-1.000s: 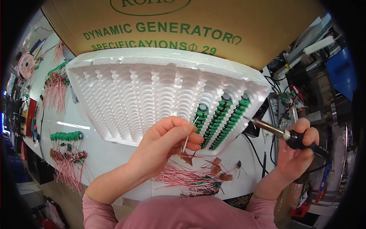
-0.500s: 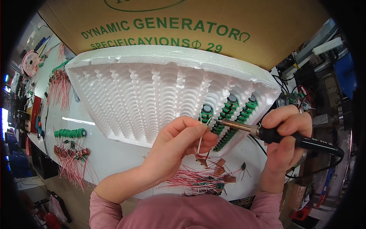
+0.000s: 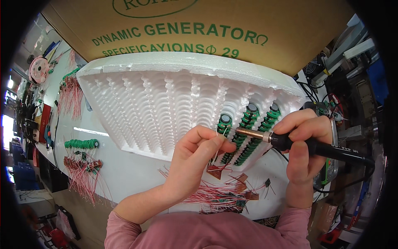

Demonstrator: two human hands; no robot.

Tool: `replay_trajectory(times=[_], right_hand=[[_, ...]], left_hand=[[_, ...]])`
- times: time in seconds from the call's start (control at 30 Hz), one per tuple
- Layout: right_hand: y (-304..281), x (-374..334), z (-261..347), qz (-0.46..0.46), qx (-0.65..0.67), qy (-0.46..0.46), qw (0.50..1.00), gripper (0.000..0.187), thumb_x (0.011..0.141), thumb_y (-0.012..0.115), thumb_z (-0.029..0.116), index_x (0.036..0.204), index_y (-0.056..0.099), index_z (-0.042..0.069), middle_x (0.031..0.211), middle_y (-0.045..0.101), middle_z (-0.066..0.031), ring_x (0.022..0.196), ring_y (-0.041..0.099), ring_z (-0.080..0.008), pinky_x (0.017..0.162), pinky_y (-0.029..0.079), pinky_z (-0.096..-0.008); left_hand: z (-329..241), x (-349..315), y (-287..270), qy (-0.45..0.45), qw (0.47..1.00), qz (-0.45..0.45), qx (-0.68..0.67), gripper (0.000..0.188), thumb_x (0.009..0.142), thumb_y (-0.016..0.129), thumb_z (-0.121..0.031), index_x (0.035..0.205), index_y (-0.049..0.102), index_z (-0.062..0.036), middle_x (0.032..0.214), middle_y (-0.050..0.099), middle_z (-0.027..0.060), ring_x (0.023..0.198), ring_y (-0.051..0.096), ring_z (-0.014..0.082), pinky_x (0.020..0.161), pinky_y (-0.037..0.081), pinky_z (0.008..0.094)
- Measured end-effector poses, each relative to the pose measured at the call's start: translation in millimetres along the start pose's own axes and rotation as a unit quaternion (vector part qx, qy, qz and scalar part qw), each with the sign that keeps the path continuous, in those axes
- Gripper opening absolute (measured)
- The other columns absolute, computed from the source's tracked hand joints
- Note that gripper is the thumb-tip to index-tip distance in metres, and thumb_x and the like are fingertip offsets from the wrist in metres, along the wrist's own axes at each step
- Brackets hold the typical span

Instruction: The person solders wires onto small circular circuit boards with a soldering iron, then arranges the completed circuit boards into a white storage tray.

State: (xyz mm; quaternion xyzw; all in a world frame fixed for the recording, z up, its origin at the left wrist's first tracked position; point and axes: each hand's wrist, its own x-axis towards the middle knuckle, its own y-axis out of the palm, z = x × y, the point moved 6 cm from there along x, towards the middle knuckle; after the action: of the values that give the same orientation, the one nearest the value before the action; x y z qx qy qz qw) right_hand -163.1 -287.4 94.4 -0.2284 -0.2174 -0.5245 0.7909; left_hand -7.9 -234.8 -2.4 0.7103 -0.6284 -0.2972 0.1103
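Between thumb and forefinger, my left hand (image 3: pixel 197 151) pinches thin white wires (image 3: pixel 216 154); their lower ends run to a small brown circuit board (image 3: pixel 214 172) hanging beneath the fingers. My right hand (image 3: pixel 306 139) grips the black handle of a soldering iron (image 3: pixel 253 133). The iron's tip points left at the wire ends, beside a green round part with a grey top (image 3: pixel 225 119); whether it touches is too small to tell. That part heads one of three rows of green parts (image 3: pixel 253 142) seated in a white foam tray (image 3: pixel 178 95).
A large cardboard box (image 3: pixel 182 31) stands behind the tray. Near me lies a pile of red and white wires with small boards (image 3: pixel 219 195). More wired boards (image 3: pixel 83 168) and a row of green parts (image 3: pixel 81 143) sit at left. The iron's black cable (image 3: pixel 331 191) loops at right.
The soldering iron and my right hand have shifted slightly left. My left hand keeps its pinch on the wires, while the small board below it has swung a little left.
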Motion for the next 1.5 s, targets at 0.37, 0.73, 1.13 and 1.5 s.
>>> replay_trajectory(times=[0.37,0.73,1.13,1.5], right_hand=[[-3.1,3.0,-4.7,0.033,0.008,-0.022,0.999,0.016,0.078,0.059,0.008,0.085,0.047,0.002,0.086,0.057,-0.015,0.071,0.051,-0.0139,0.065,0.044,-0.0235],[-2.8,4.8,-4.1,0.04,-0.007,-0.011,0.999,0.017,0.076,0.061,0.004,0.086,0.047,0.001,0.087,0.057,-0.015,0.072,0.052,-0.0137,0.065,0.044,-0.0234],[0.2,5.3,-2.0,0.051,-0.031,-0.009,0.998,0.017,0.075,0.062,0.004,0.085,0.049,0.001,0.086,0.059,-0.0151,0.072,0.054,-0.0142,0.064,0.044,-0.0237],[1.5,5.2,-1.3,0.056,-0.034,-0.008,0.998,0.017,0.076,0.062,0.004,0.085,0.049,0.002,0.086,0.059,-0.014,0.072,0.054,-0.014,0.064,0.044,-0.0234]], left_hand=[[3.7,-0.4,4.7,0.03,0.999,-0.008,0.01,0.009,0.088,0.05,-0.011,0.09,0.052,-0.0032,0.087,0.063,0.0091,0.079,0.057,0.0079,0.069,0.046,0.0213],[2.6,-2.7,7.7,0.051,0.998,-0.028,0.038,0.008,0.088,0.049,-0.01,0.089,0.052,-0.0027,0.086,0.063,0.0087,0.081,0.056,0.0077,0.072,0.044,0.0211],[2.5,-2.9,7.7,0.059,0.997,-0.027,0.041,0.007,0.088,0.049,-0.009,0.089,0.051,-0.0028,0.085,0.063,0.0088,0.081,0.056,0.0077,0.071,0.044,0.0209],[2.5,-4.1,7.1,0.061,0.996,-0.026,0.059,0.007,0.088,0.049,-0.011,0.088,0.05,-0.0037,0.084,0.063,0.0076,0.071,0.054,0.0046,0.061,0.045,0.0192]])
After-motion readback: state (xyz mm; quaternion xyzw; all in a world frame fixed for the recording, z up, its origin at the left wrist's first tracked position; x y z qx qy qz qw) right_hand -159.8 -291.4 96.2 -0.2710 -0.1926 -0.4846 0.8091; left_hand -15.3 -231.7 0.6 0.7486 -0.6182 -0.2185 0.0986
